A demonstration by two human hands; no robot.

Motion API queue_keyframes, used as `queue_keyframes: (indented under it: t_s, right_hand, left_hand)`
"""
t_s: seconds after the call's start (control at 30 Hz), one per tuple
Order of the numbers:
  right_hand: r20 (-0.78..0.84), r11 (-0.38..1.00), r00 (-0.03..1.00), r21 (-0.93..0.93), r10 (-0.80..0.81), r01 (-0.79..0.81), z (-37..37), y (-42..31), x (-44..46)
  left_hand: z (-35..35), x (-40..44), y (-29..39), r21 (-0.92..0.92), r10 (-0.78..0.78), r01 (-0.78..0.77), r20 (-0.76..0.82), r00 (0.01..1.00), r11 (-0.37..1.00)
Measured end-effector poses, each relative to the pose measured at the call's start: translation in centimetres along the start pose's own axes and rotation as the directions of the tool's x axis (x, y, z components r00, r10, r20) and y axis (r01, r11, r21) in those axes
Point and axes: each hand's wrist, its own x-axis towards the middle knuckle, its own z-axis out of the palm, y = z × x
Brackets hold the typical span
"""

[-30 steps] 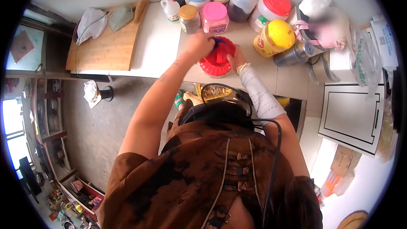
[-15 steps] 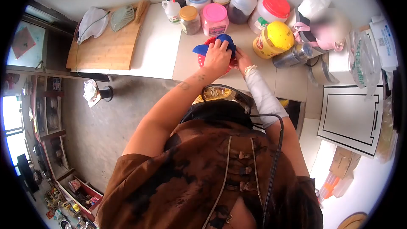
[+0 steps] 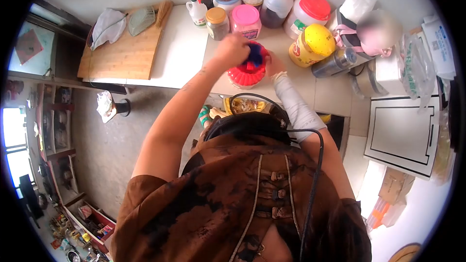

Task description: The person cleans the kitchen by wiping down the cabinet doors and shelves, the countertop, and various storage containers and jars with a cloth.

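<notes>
A red container (image 3: 246, 80) with a scalloped rim sits near the counter's front edge. Dark blue cloth (image 3: 255, 54) is bunched over its middle, blurred by motion. My left hand (image 3: 232, 49) is at the far left of the rim, fingers curled at the cloth's edge; fingertips are smeared, but they seem closed on it. Against the container's right side rests my right hand (image 3: 274, 65), gripping the rim, its fingers partly hidden. Just behind my left hand stands a pink-lidded jar (image 3: 246, 15).
A brown-lidded jar (image 3: 217, 23), a white jug (image 3: 196, 12) and a dark-liquid bottle (image 3: 277, 6) line the back. To the right are a yellow tub (image 3: 310, 46) and a steel flask (image 3: 335, 63). A wooden board (image 3: 124, 60) lies left; a yellow basket (image 3: 262, 107) is below the counter.
My left hand has moved up and left from the container's top. The blue cloth, spread wide before, is now bunched, showing more red rim. My right hand remains at the right side.
</notes>
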Motion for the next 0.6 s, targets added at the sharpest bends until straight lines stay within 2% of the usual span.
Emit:
queue_keyframes:
  t_s: [0.07,0.13,0.17,0.2,0.23,0.27,0.33,0.37,0.43,0.57,0.6]
  right_hand:
    - [0.016,0.997,0.999,0.067,0.044,-0.045,0.1,0.3,-0.1]
    - [0.005,0.983,0.997,-0.167,-0.08,0.079,-0.4,-0.4,-0.4]
    - [0.002,0.983,0.997,-0.165,-0.08,0.079,-0.3,-0.2,-0.3]
    - [0.007,0.997,1.0,-0.071,0.007,-0.007,0.0,0.0,-0.2]
    - [0.021,0.995,0.995,0.024,0.094,-0.094,0.3,0.2,-0.1]
    - [0.02,0.995,0.995,0.028,0.096,-0.096,0.4,0.1,-0.1]
    - [-0.026,0.998,1.0,-0.066,0.004,-0.006,0.1,-0.3,-0.3]
    - [-0.027,0.998,1.0,-0.066,0.005,-0.007,0.0,-0.4,-0.3]
    - [-0.023,0.998,1.0,-0.061,0.021,-0.022,0.0,-0.7,-0.3]
    - [-0.01,0.995,1.0,-0.097,0.017,-0.018,-0.3,-1.5,-0.4]
    - [-0.024,0.996,1.0,-0.088,-0.011,0.009,0.0,-1.1,-0.3]
  left_hand:
    - [-1.9,0.3,-0.7,-0.136,-0.106,0.09,-0.114,0.988,0.987]
    - [-2.4,0.3,0.0,-0.082,-0.12,0.112,-0.1,0.988,0.99]
    - [-2.3,-0.1,0.6,-0.055,-0.046,0.04,-0.096,0.994,0.998]
    - [-2.1,-0.4,1.2,-0.026,0.03,-0.032,-0.09,0.996,0.999]
    - [-1.2,-0.7,1.5,-0.041,0.042,-0.043,-0.012,0.999,0.998]
    - [-0.3,-1.2,2.1,-0.038,0.043,-0.044,-0.008,0.999,0.998]
    - [1.5,-2.3,3.2,0.349,0.136,-0.183,0.156,0.978,0.919]
    - [2.5,-3.0,3.2,0.348,0.137,-0.185,0.157,0.978,0.919]
    - [4.1,-4.0,3.2,0.626,0.317,-0.331,0.139,0.938,0.706]
    - [3.6,-3.4,4.0,0.545,0.28,-0.32,0.158,0.947,0.775]
    - [3.5,-3.2,4.0,0.5,0.231,-0.326,0.244,0.942,0.802]
